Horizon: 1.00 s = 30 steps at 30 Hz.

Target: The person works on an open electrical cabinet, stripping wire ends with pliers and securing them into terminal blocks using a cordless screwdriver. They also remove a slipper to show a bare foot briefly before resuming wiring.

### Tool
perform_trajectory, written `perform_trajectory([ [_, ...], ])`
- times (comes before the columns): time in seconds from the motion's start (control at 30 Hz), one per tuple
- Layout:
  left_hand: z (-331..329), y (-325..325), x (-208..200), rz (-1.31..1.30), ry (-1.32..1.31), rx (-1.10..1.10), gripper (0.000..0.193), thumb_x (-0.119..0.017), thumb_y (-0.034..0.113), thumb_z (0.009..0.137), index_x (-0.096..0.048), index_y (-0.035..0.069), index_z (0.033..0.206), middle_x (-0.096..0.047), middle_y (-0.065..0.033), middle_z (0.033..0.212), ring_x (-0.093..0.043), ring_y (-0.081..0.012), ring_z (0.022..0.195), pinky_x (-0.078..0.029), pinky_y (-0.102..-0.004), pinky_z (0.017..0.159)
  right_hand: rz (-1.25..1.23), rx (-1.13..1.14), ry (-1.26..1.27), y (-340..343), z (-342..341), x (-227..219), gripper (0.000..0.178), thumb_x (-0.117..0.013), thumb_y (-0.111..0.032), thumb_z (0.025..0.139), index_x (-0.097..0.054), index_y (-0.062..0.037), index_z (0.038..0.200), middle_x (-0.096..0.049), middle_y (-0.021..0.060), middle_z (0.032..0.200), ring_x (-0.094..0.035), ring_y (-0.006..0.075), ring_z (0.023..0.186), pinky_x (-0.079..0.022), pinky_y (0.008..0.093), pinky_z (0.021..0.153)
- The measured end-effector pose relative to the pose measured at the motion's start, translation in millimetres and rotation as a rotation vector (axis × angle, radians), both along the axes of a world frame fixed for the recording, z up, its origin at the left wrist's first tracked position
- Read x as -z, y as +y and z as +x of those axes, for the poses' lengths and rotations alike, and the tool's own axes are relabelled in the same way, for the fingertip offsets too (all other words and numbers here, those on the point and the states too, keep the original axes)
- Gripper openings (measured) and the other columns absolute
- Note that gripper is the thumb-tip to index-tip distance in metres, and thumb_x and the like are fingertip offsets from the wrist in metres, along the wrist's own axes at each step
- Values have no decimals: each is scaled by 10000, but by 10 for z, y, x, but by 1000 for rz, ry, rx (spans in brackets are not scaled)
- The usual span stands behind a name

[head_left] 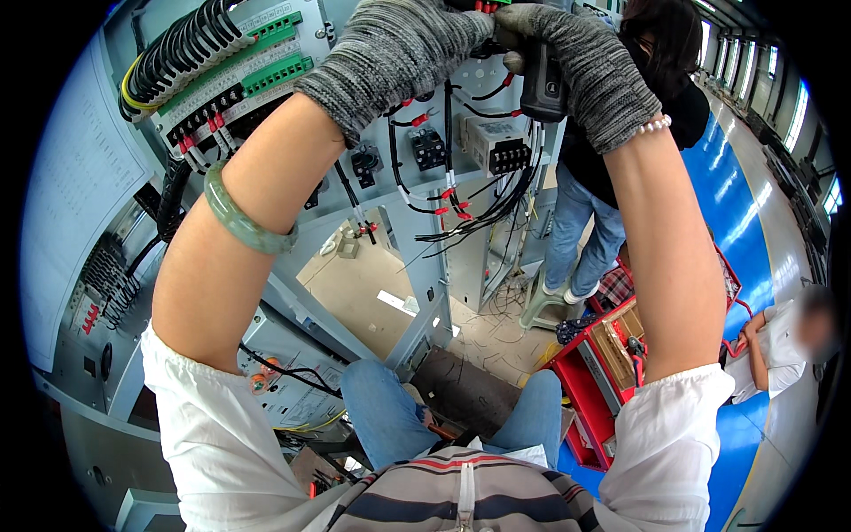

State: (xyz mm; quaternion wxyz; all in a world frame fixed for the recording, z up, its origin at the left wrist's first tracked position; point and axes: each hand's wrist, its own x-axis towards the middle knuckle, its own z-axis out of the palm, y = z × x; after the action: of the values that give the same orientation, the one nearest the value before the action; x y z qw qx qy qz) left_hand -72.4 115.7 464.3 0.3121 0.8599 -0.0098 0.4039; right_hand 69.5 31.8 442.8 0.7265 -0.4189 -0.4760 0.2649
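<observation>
Both arms reach up to the top of the view, with grey knit gloves on the hands. My right hand [581, 66] is closed on a black cordless screwdriver [543, 89]; its handle hangs below the fingers, and the tool's front end is hidden. Close to it, my left hand [408, 49] is closed, fingertips by a small red-marked terminal part [485, 6] at the upper edge. Whatever those fingers pinch is hidden. Below the hands, black wires with red crimp ends [443, 199] dangle in front of the grey cabinet panel. Black terminal blocks [427, 149] are fixed there.
Green terminal strips [277, 75] and a thick black wire bundle [191, 49] are at upper left. A person in jeans [576, 230] stands on a stool at right. Red toolboxes [589, 390] lie below. Another person [771, 346] is at far right.
</observation>
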Motion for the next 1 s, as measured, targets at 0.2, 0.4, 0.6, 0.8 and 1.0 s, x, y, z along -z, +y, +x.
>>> perform_trajectory([
  [0.2, 41, 26, 38, -82, -20, 84, 339, -618, -4, 817, -505, 2, 1136, -612, -90, 936, -601, -143, 837, -522, -261, 733, 101, -115, 96, 9, 18, 33, 189, -636, -56, 775, -564, 34, 925, -625, 117, 748, -585, 188, 547, -498, 257, 476],
  [0.4, 30, 26, 26, -80, 1, 81, 359, -637, 12, 819, -490, 18, 1146, -612, -81, 925, -600, -135, 854, -521, -262, 742, 56, -51, -71, -18, 126, 83, 314, -691, -193, 773, -594, 25, 976, -640, 98, 795, -630, 150, 607, -531, 218, 525],
  [0.6, 38, -55, 0, -36, 21, -5, 362, -637, 10, 817, -477, 28, 1141, -614, -61, 923, -594, -103, 823, -508, -240, 717, 41, 2, -208, 21, 265, 77, 289, -684, -205, 791, -618, 8, 974, -648, 81, 796, -633, 115, 613, -529, 200, 542],
  [0.8, 74, 110, 86, 312, -113, -234, 404, -687, 158, 769, -539, 46, 1127, -647, -128, 997, -654, -189, 871, -540, -313, 779, 76, 157, -274, -51, 71, 8, 486, -767, -238, 727, -524, 56, 1026, -646, 150, 801, -648, 164, 576, -543, 243, 483],
  [1.0, 60, 156, 70, 284, -92, -225, 422, -694, 158, 764, -535, 47, 1140, -630, -112, 982, -626, -175, 886, -513, -300, 810, 32, 130, -210, -67, 7, -29, 458, -742, -183, 744, -492, 63, 1039, -630, 152, 807, -646, 174, 566, -559, 241, 484],
])
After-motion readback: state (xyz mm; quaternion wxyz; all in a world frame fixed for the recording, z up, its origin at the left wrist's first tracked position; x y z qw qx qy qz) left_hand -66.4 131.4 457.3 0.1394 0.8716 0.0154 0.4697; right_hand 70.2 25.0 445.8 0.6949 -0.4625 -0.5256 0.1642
